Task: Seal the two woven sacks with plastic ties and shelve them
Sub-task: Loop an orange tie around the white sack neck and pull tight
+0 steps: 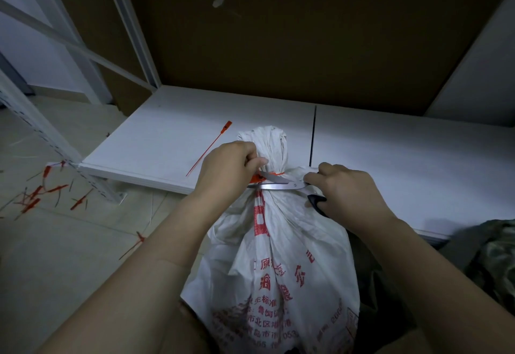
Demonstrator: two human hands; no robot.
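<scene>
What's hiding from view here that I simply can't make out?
Head view:
1. The red tie round the white woven sack neck: mostly covered by the left hand and scissors; cut or not, unclear.
2. The scissors' black handles: mostly hidden in the right hand.
3. The dark green bundle, right: cut off by the frame edge; unidentifiable.
4. The sack's lower print: blurred, cropped by the bottom edge.

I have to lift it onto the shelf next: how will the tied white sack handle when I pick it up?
Probably floppy: the white sack has wrinkled, sagging woven cloth. Its bulging body suggests some weight. The neck cinched by the red tie may serve as a handle.
</scene>
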